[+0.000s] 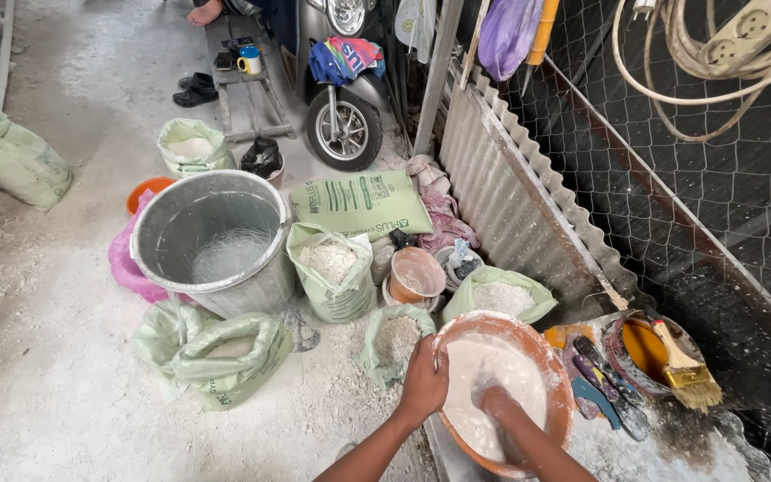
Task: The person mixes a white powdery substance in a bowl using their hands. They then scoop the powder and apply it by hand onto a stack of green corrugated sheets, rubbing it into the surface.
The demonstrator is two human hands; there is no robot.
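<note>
A big grey bucket (216, 241) stands on the dusty floor (37, 357) among green sacks of powder (332, 268). The left hand (424, 382) grips the rim of the orange bowl (557, 375). The right hand (495, 402) is sunk in its white paste (479, 366); I cannot tell if it is clenched. A brush (684, 361) lies at the right.

Soft, even daylight fills the scene, brightest on the dusty floor (37, 357) toward nine o'clock, where the pale ground nearly washes out. The wire fence (671, 178) at two o'clock falls into deep shade. Shadows are faint and diffuse. Focus is sharp throughout, without motion blur. Straight lines bow outward near the edges, a wide-lens distortion.
</note>
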